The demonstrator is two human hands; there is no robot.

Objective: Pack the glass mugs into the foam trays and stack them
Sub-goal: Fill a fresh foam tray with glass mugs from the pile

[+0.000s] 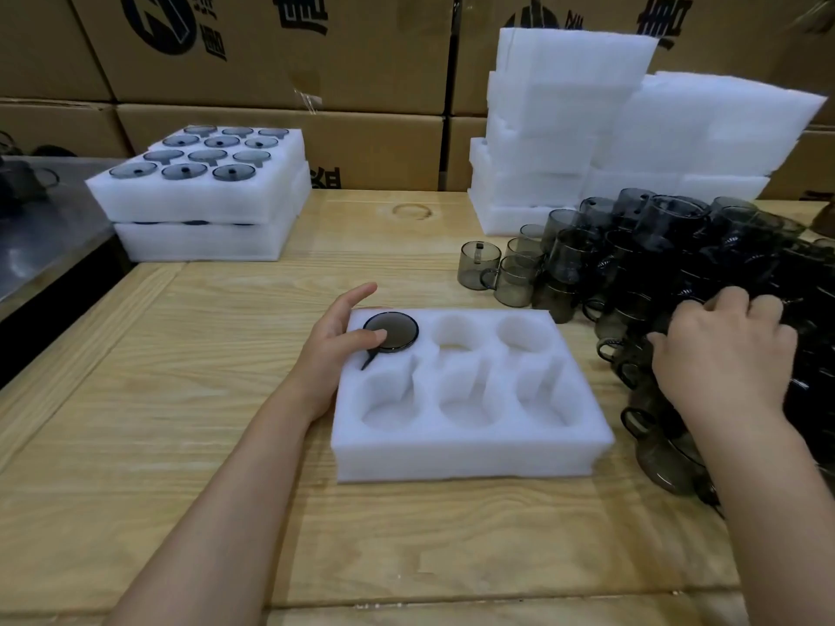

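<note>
Foam tray [470, 449] mid-worktop [180, 399], one mug [395, 329] under spread left hand [334, 350] thumb; right hand [723, 350] curled into right-edge mug heap [668, 246], grip unclear; filled trays [194, 196] back-left.

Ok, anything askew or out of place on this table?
Mildly: the tall foam stack has unevenly shifted layers, and the loose mugs sit in a jumbled heap, some tipped. No breakage visible.

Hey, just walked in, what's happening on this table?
A person is packing smoky glass mugs into a six-pocket foam tray. The left hand rests at its far-left pocket, thumb on the one mug seated there; the other five pockets are empty. The right hand reaches into the pile of loose mugs, fingers curled among them. Two stacked trays sit at the far left, the top one full.
</note>
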